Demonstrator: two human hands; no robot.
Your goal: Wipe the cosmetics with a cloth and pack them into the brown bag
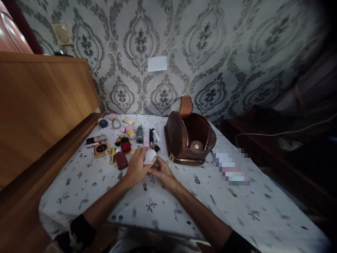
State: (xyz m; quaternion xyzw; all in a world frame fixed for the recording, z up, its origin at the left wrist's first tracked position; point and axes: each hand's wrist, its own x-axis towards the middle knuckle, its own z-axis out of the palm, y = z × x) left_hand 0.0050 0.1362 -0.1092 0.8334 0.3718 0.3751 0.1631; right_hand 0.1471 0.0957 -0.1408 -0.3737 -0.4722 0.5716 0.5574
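My left hand (137, 165) is closed around a small white rounded item (150, 156), whose exact kind I cannot make out. The fingertips of my right hand (164, 173) are closed at the item's lower right edge. Just left of my hands lie a dark red case (121, 160), a red round jar (126, 147) and a gold lipstick tube (112, 155). To the right stands a brown leather cosmetic bag (179, 140); its top is unzipped and its orange-brown strap (186, 106) sticks up at the back.
Behind my hands are a green bottle (139, 134), a white tube (156, 135) and several other cosmetics. A black-and-gold square box (101, 150) lies farther left. A wooden cabinet (47, 112) borders the patterned tablecloth (105, 189); a blurred-out object (231, 167) lies right.
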